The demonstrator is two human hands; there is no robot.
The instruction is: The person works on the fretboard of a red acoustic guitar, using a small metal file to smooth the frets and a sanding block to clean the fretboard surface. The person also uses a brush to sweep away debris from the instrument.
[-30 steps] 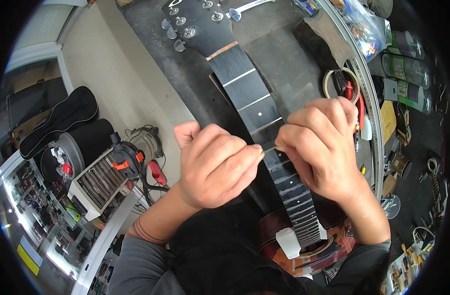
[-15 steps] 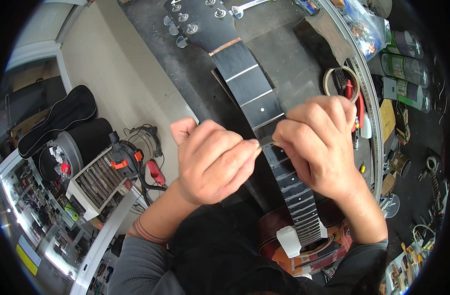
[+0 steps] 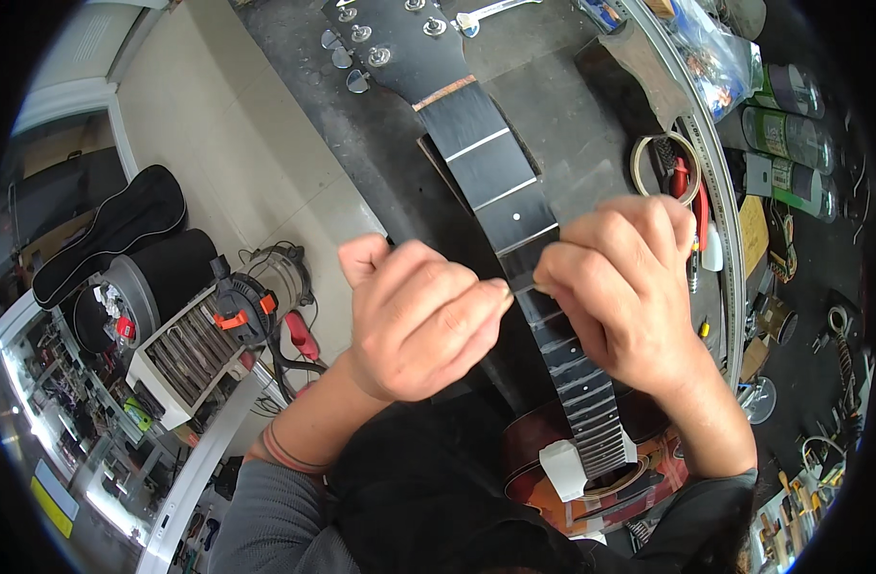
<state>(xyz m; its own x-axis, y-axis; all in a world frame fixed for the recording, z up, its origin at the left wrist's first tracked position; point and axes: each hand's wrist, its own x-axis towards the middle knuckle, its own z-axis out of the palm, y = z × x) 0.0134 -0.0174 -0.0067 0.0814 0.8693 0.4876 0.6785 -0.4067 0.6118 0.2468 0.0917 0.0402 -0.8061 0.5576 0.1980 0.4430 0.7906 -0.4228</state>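
Observation:
A guitar lies in front of me, its dark fretboard (image 3: 490,158) running from the headstock (image 3: 395,48) at the top to the red-brown body (image 3: 533,421) against my lap. My left hand (image 3: 423,325) is closed in a pinch at the left edge of the fretboard. Across from it, my right hand (image 3: 620,297) pinches at the right edge, over the same fret. Whatever lies between the fingertips is too thin to make out. Lower down, the board carries uneven shiny bands between the frets. White paper (image 3: 562,469) covers part of the body beside the fretboard's end.
A tape roll (image 3: 639,167) and red-handled tool (image 3: 700,206) lie right of my right hand. Beyond the headstock is a wrench (image 3: 500,10). Green-labelled bottles (image 3: 792,134) stand far right. On the left floor are a machine with orange clips (image 3: 246,311) and a black case (image 3: 122,230).
Both hands have shifted very slightly to the right, still pinched at the same fret. The neck and headstock sit a touch further right and lower in view.

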